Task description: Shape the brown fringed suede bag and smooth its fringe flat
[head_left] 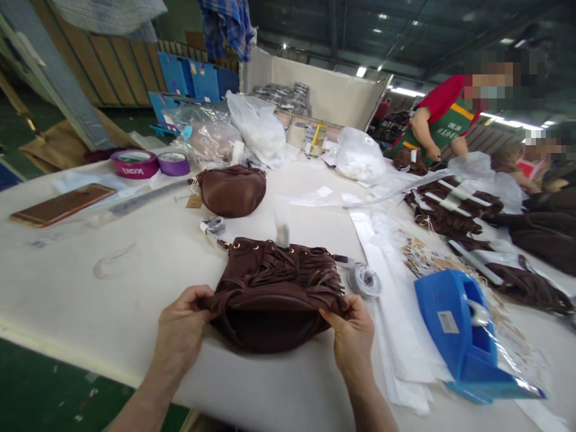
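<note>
A dark brown fringed handbag [270, 294] lies on the table in front of me, its rounded base toward me. My left hand [182, 327] pinches the bag's left corner. At the opposite corner, my right hand [353, 330] grips the leather between thumb and fingers. Eyelets and fringe show along the far side. A wrapped grey strap coil [364, 280] sits by the bag's right end, and another wrapped piece [212, 226] is at its upper left. Beyond stands a smaller brown pouch [234, 191] with a cardboard tag [194, 201].
On the left are a phone [63, 205] and tape rolls [134, 163]. White sheets [396, 336] and a blue tape dispenser [454, 330] lie on the right, near string tags [423, 255] and more brown bags [450, 207]. A co-worker [443, 117] stands at the far right.
</note>
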Demonstrator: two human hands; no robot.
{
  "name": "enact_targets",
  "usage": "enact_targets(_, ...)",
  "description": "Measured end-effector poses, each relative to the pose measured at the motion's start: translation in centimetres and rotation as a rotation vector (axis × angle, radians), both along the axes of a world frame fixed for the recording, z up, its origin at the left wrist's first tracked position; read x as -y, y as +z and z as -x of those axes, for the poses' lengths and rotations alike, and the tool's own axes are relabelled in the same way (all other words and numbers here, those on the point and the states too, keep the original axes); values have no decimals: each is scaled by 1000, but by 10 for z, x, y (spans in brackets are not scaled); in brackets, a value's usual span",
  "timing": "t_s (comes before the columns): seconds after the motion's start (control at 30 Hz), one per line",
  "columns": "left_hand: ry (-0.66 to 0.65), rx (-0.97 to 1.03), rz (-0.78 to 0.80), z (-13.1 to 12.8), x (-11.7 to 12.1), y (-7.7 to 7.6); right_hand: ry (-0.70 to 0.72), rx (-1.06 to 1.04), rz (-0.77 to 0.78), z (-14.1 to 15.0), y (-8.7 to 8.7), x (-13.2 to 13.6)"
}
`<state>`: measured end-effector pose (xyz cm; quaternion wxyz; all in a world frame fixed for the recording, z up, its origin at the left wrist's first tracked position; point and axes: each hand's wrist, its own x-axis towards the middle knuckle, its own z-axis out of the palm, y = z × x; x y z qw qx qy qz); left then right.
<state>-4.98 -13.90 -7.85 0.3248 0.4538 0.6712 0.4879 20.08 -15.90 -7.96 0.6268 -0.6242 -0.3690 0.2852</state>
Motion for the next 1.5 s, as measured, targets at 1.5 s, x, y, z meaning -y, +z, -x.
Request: enact_targets(1.5,-871,-1183,-1086,-52,-6,14,169,308,34,-12,-10,9)
